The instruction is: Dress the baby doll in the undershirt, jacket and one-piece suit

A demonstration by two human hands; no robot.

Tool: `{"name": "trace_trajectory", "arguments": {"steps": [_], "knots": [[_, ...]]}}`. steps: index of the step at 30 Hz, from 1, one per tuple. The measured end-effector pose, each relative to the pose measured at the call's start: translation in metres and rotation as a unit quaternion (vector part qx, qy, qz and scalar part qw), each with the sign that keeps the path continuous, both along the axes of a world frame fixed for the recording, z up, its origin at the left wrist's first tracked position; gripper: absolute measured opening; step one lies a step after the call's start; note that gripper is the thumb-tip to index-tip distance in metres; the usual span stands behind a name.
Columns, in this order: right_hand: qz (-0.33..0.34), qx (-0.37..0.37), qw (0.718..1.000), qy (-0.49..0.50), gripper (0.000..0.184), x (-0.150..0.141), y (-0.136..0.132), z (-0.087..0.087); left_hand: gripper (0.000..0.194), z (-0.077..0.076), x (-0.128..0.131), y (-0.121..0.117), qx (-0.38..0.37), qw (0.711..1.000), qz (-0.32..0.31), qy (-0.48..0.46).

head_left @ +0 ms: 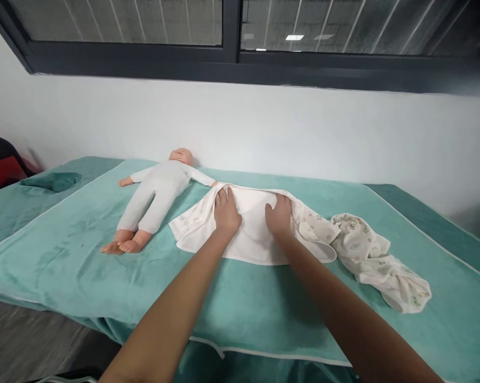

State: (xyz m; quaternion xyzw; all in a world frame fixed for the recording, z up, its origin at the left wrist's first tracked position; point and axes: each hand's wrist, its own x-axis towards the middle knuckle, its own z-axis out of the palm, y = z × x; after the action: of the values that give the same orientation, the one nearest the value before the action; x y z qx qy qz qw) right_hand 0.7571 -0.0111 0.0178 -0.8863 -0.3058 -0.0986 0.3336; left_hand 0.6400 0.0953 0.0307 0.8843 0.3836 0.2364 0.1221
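Observation:
A small white baby top (253, 226) with a printed pattern on its sleeves lies spread on a green cover, its plain white side facing up. My left hand (226, 211) rests on its left part, fingers stretched toward the upper edge. On the right part, my right hand (279, 215) has its thumb apart and its fingertips partly hidden by the fabric fold. Neither hand shows a clear grip. To the left, a baby doll (160, 186) in a white bodysuit lies on its back, one hand close to the top's upper left edge.
A crumpled patterned cloth (378, 260) lies right of the top, touching its sleeve. The green cover (80, 250) drapes over the front edge. A white wall (264, 133) and dark-framed window (232, 58) stand behind. Something red and black (2, 165) is at far left.

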Motion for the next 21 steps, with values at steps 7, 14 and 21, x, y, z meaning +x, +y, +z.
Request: {"name": "trace_trajectory", "arguments": {"steps": [7,14,21], "knots": [[0.051,-0.076,0.996,-0.020,0.066,0.023,0.030,-0.013,0.069,-0.012,0.033,0.028,0.017,0.999,0.049,0.014],[0.065,-0.134,0.987,0.061,0.068,0.046,0.038,-0.026,0.066,-0.038,0.037,0.051,0.085,0.996,-0.015,0.009],[0.051,-0.143,0.986,0.068,0.072,0.055,0.037,-0.026,0.064,-0.037,0.042,0.070,0.079,0.994,-0.073,0.009]]}}
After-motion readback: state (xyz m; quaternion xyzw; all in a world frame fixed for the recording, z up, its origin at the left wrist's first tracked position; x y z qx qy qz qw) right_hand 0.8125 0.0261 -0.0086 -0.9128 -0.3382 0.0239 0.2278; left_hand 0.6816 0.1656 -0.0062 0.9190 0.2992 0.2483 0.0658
